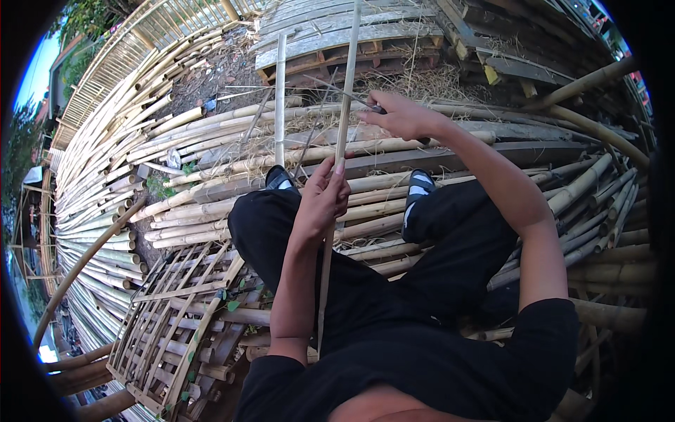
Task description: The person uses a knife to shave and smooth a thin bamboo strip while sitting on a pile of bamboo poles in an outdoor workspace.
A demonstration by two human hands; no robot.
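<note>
Bamboo strip: a long, narrow, pale length with straight edges, running from the top edge of the view, through the left hand, down over the person's lap to the black shirt.
Left hand: clamped around the bamboo strip, fingers curled, the thumb lying along its face.
Right hand: just right of the bamboo strip, fingers closed on the dark handle of a knife.
Knife: slim blade slanting across the bamboo strip above the left hand; whether its edge touches, I cannot tell.
Second strip: flat, smooth and pale, left of the bamboo strip and nearly parallel to it.
Sandals: dark, worn over light socks, one to the left of the bamboo strip, the other to the right.
Trousers: black, soft cloth, knees spread to either side of the bamboo strip.
Pallet: rough, weathered grey boards on wooden blocks, beyond the knife and behind the bamboo strip's upper part.
Straw: thin, tangled, dry strands, right of the bamboo strip, near the pallet.
Poles: round, hollow-ended bamboo, heaped in a broad fan well left of the bamboo strip.
Lattice: crossed flat slats, left of the bamboo strip's lower part, with green leaves beside it.
</note>
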